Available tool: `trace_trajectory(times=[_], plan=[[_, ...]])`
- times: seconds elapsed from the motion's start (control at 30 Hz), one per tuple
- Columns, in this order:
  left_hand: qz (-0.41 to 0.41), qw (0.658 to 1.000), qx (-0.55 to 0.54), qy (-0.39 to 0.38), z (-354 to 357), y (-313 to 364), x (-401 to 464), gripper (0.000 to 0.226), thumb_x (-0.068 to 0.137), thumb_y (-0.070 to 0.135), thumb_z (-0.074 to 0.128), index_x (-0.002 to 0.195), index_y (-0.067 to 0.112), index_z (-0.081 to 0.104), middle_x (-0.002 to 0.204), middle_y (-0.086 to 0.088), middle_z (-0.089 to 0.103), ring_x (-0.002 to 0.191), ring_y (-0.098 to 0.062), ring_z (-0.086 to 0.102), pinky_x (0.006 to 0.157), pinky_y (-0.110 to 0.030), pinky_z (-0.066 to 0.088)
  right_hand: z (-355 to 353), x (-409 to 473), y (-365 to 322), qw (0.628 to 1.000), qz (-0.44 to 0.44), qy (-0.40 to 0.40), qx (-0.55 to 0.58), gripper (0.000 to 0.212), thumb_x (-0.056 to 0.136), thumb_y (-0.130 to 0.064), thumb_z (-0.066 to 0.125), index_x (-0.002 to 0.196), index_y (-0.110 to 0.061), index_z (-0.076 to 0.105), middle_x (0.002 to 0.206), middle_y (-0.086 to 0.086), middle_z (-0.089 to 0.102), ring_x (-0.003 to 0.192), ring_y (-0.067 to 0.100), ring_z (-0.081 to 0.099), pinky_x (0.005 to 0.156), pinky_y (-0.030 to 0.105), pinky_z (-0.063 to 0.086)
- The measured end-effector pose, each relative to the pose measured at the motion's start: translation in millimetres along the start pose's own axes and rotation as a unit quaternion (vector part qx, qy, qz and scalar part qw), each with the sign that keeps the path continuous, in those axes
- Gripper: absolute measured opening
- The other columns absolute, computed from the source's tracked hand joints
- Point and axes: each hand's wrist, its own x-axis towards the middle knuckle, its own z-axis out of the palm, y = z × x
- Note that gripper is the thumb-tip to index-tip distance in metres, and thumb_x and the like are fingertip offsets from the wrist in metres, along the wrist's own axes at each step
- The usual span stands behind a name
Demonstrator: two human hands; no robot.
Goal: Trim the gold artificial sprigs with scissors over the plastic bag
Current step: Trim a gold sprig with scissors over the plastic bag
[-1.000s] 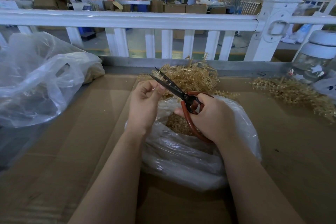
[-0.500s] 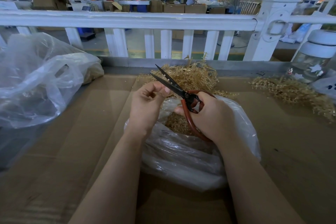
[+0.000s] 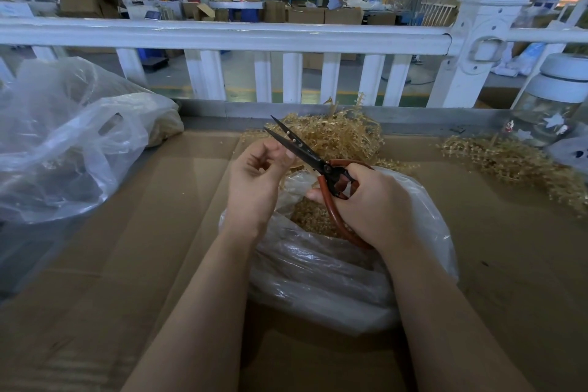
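Note:
My right hand grips the red handles of black-bladed scissors, whose blades point up-left and stand slightly apart. My left hand has its fingers curled, and thumb and fingertips pinch a thin gold sprig that lies against the blades; only a few tiny beads of it show. Both hands hover over the open clear plastic bag, which holds gold trimmings. A heap of gold sprigs lies just behind the bag.
A second pile of gold sprigs lies at the right, near a glass jar with a white lid. A large crumpled clear bag sits at the left. Brown cardboard covers the table, and a white railing runs behind it.
My left hand has crept up a little against the scissor blades. The scissors and my right hand have barely shifted.

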Motion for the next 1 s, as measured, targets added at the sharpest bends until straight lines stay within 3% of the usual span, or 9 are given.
trace_trajectory(times=[0.1, 0.23, 0.4, 0.57, 0.77, 1.0], plan=[[-0.001, 1.0, 0.005, -0.011, -0.8, 0.5, 0.0, 0.015, 0.091, 0.007, 0.067, 0.079, 0.015, 0.064, 0.086, -0.017, 0.056, 0.084, -0.027, 0.048, 0.084, -0.036, 0.046, 0.0, -0.3, 0.0, 1.0, -0.005, 0.003, -0.007, 0.046, 0.07, -0.092, 0.052, 0.088, -0.051, 0.058, 0.064, -0.034, 0.053, 0.063, -0.016, 0.051, 0.051, 0.009, 0.032], [-0.001, 0.999, 0.017, -0.037, 0.1, 2.6, -1.8, 0.022, 0.091, 0.007, 0.067, 0.076, 0.023, 0.068, 0.085, -0.009, 0.061, 0.084, -0.025, 0.05, 0.083, -0.035, 0.047, 0.0, 0.3, 0.0, 1.0, -0.007, 0.011, -0.004, 0.051, 0.069, -0.093, 0.05, 0.091, -0.047, 0.059, 0.066, -0.036, 0.049, 0.063, -0.019, 0.046, 0.051, 0.008, 0.029], [-0.018, 0.999, 0.024, -0.04, 0.9, 3.5, -1.0, 0.01, 0.092, 0.002, 0.063, 0.086, 0.009, 0.066, 0.094, -0.017, 0.065, 0.092, -0.027, 0.059, 0.093, -0.039, 0.051, -0.1, -0.3, 0.4, 1.0, -0.009, 0.01, -0.01, 0.043, 0.069, -0.092, 0.053, 0.086, -0.052, 0.05, 0.064, -0.037, 0.047, 0.06, -0.02, 0.046, 0.051, 0.006, 0.027], [0.003, 0.999, 0.021, -0.028, 3.9, 4.4, -1.8, 0.014, 0.096, 0.002, 0.055, 0.092, 0.01, 0.066, 0.08, 0.003, 0.07, 0.082, -0.009, 0.066, 0.079, -0.015, 0.049, -0.4, -0.6, 0.6, 1.0, -0.002, 0.006, -0.012, 0.039, 0.069, -0.091, 0.055, 0.078, -0.053, 0.049, 0.061, -0.035, 0.049, 0.062, -0.019, 0.051, 0.05, 0.006, 0.027], [0.037, 0.998, 0.054, -0.012, 2.3, 1.8, -1.4, 0.009, 0.098, 0.006, 0.056, 0.095, 0.004, 0.064, 0.075, 0.004, 0.069, 0.08, -0.012, 0.066, 0.083, -0.024, 0.052, 0.6, 0.1, 1.6, 1.0, 0.01, -0.007, 0.002, 0.044, 0.068, -0.091, 0.056, 0.088, -0.052, 0.057, 0.063, -0.035, 0.054, 0.065, -0.017, 0.052, 0.052, 0.01, 0.033], [0.031, 0.998, 0.059, -0.006, 2.8, 1.4, -0.5, 0.012, 0.098, 0.003, 0.056, 0.099, -0.009, 0.059, 0.075, 0.004, 0.069, 0.078, -0.009, 0.066, 0.077, -0.016, 0.05, -0.1, 1.9, 2.2, 0.999, 0.018, -0.024, 0.014, 0.052, 0.064, -0.092, 0.053, 0.093, -0.05, 0.061, 0.067, -0.032, 0.058, 0.067, -0.015, 0.053, 0.055, 0.011, 0.036]])
